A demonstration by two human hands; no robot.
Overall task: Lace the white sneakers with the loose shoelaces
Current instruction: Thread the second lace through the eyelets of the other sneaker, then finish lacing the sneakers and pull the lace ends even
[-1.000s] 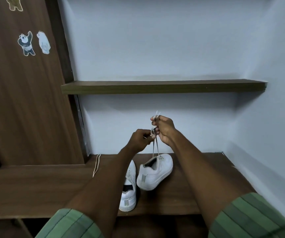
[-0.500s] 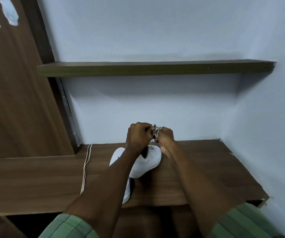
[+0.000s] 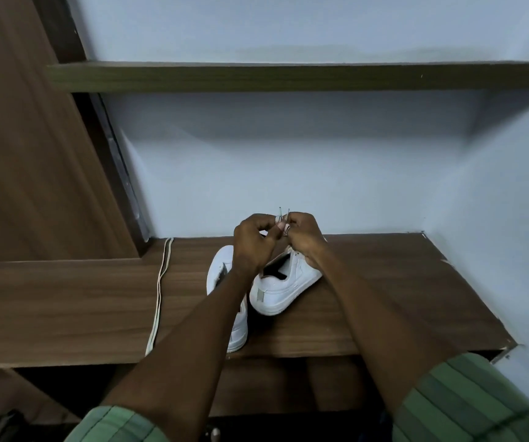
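Two white sneakers stand on the wooden shelf (image 3: 384, 298). The right sneaker (image 3: 283, 287) points away to the right, its dark opening showing. The left sneaker (image 3: 224, 291) is partly hidden behind my left forearm. My left hand (image 3: 252, 242) and my right hand (image 3: 303, 232) meet just above the right sneaker's front. Each pinches an end of the shoelace (image 3: 283, 218), and the two tips stick up between my fingers. The lace's run down to the sneaker is hidden by my hands. A second loose shoelace (image 3: 160, 288) lies doubled on the shelf to the left.
A higher wooden shelf (image 3: 288, 76) crosses the pale wall above. A brown wooden panel (image 3: 24, 154) stands at the left. The wall closes in on the right. Below the shelf's front edge is a dark opening.
My hands have come down from high above the right sneaker to just over its front, still pinching the lace ends. The view has tilted down and shifted.
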